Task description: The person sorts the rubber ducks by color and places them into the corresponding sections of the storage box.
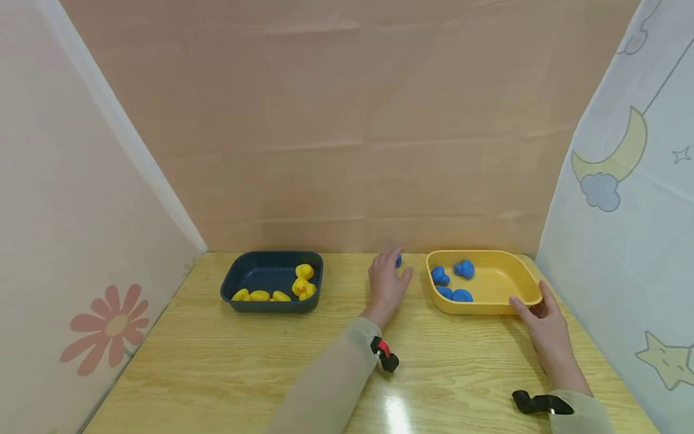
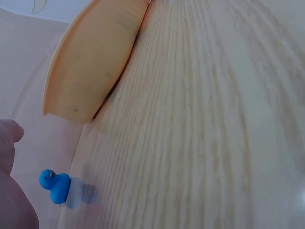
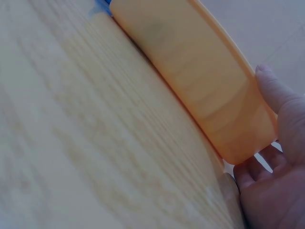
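Observation:
My left hand [image 1: 387, 286] reaches over the back of the table, thumb apart from the fingers, with nothing held. Just beyond its fingers stands a small blue rubber duck [image 1: 399, 261], mostly hidden in the head view. The left wrist view shows that duck [image 2: 59, 187] upright and apart from the visible thumb. With my right hand [image 1: 549, 331] I hold the near right corner of a yellow tray [image 1: 488, 308]. In the right wrist view, the thumb is at the tray's rim and the fingers curl around its lower corner. Several blue ducks [image 1: 464, 269] lie inside the tray's left part.
To the left, a dark blue tray [image 1: 271, 307] contains several yellow rubber ducks [image 1: 305, 272]. Both trays stand near the back edge of the wooden table [image 1: 228, 367]. Behind it hangs a brown backdrop [image 1: 347, 132], with printed cloth walls at both sides.

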Tool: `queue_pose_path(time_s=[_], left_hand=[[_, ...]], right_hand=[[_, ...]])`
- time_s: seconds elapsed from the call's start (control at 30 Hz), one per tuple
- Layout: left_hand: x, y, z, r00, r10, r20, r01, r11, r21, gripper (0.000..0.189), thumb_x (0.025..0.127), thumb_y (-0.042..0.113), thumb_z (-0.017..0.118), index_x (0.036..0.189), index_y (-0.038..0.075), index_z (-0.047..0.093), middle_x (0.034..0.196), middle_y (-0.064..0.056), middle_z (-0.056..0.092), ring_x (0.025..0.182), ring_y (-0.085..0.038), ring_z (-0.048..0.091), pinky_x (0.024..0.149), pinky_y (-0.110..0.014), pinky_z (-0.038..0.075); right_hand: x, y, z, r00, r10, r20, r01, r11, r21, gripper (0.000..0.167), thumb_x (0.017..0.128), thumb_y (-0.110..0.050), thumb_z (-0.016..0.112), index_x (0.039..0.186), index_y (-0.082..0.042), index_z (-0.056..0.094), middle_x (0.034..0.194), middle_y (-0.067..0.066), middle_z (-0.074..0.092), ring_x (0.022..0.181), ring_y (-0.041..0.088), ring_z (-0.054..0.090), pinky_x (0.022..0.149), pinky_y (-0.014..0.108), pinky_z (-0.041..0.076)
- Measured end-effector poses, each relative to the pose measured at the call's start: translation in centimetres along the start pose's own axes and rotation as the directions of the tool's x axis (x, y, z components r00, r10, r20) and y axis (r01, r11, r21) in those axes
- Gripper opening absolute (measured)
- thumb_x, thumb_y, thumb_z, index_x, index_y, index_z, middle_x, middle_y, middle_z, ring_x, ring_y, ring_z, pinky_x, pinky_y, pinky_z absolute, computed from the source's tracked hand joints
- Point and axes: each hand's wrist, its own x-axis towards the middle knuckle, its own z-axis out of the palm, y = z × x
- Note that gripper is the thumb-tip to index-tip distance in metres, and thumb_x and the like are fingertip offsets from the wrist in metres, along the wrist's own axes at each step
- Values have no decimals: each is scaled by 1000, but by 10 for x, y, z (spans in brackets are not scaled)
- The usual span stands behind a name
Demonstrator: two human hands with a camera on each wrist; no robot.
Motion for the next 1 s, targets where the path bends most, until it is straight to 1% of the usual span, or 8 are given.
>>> queue_pose_path(time_s=[0.13,0.23,0.33,0.4,0.5,0.63,0.8,1.0], left_hand=[[4,-5,-3,1000,3,20,-2,1000,-7,54,102,21,83,152,10,64,160,-8,60,149,-31,52,122,-55,41],[8,-9,-3,999,-8,51,7,1000,21,58,103,24,82,156,11,61,163,-7,57,151,-31,50,123,-55,40],[11,-14,-2,995,-35,99,29,998,59,64,105,30,80,161,14,56,166,-3,54,154,-29,47,124,-56,39],[12,-17,-2,990,-53,132,43,996,75,67,106,33,78,165,16,52,167,-2,52,155,-29,45,124,-58,38],[13,-18,-4,981,-73,182,60,995,76,71,107,35,77,168,15,47,171,-5,48,159,-34,39,126,-62,34],[12,-19,-6,966,-89,241,67,993,96,75,108,38,74,171,14,42,174,-6,42,163,-39,31,128,-65,29],[11,-21,-4,954,-92,285,59,991,121,78,108,42,73,173,16,39,176,-4,40,166,-38,25,129,-67,27],[12,-24,-3,948,-80,309,48,993,110,79,109,41,73,174,16,36,177,-4,38,167,-37,23,131,-68,21]], right_hand=[[-1,0,1,1000,-2,-8,2,1000,-10,103,111,-52,63,175,-29,-15,182,18,-5,167,45,6,123,14,21],[-2,0,1,1000,0,-15,0,1000,-24,104,111,-53,63,176,-28,-15,183,18,-5,166,47,7,124,14,20],[-2,-1,1,1000,1,-17,-2,1000,-27,104,111,-53,63,176,-27,-14,182,19,-4,166,47,7,124,15,20],[-3,-1,1,1000,3,-18,-3,1000,-23,104,111,-52,63,176,-27,-14,182,19,-4,166,47,7,125,17,20],[-3,-2,2,1000,4,-23,-5,1000,-18,104,111,-52,63,176,-27,-14,182,19,-4,166,47,7,125,17,20],[-4,-1,2,1000,3,-27,-3,1000,-16,104,111,-52,63,176,-27,-14,183,18,-4,167,46,7,125,18,21],[-3,0,2,1000,0,-26,-1,1000,-15,103,112,-51,63,176,-28,-14,183,17,-6,167,45,6,125,18,21],[-1,0,2,1000,0,-28,-1,1000,-25,101,112,-50,61,176,-29,-14,183,17,-4,167,45,8,125,18,21]])
